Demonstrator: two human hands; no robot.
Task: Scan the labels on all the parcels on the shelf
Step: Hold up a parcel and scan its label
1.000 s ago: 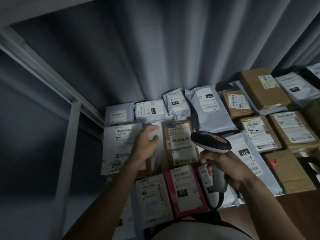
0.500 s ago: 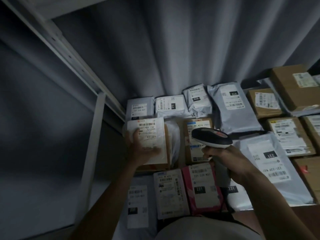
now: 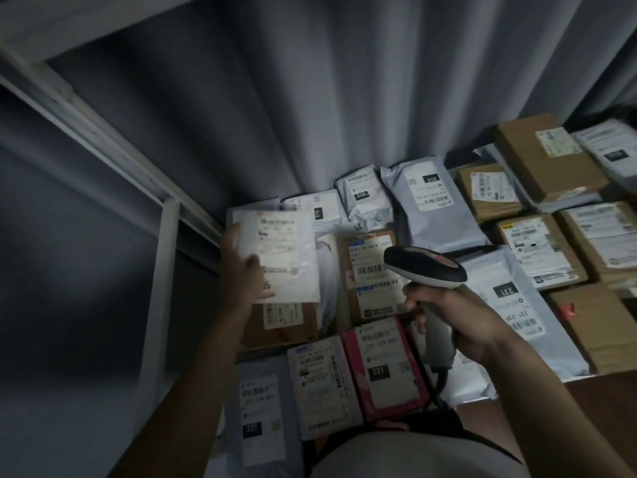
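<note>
My left hand (image 3: 241, 267) grips a flat white parcel (image 3: 286, 257) by its left edge and holds it lifted, label up, above a brown box (image 3: 286, 322) at the shelf's left end. My right hand (image 3: 458, 326) is closed around the grey grip of a barcode scanner (image 3: 424, 267), whose black head with a red mark points left toward the lifted parcel. Under the scanner lies a brown box with a barcode label (image 3: 372, 270). A pink parcel (image 3: 386, 367) marked 231 lies in the front row.
Many labelled parcels cover the shelf (image 3: 613, 388): grey bags marked 010 (image 3: 431, 205) at the back, a big grey bag marked 231 (image 3: 517, 305) on the right, cardboard boxes (image 3: 548, 160) far right. A white upright post (image 3: 162, 270) stands left; a grey curtain (image 3: 310, 98) hangs behind.
My left hand has lifted the white parcel up and back off the brown box and tilted its label toward me. The scanner stays pointed left while the view shifts left.
</note>
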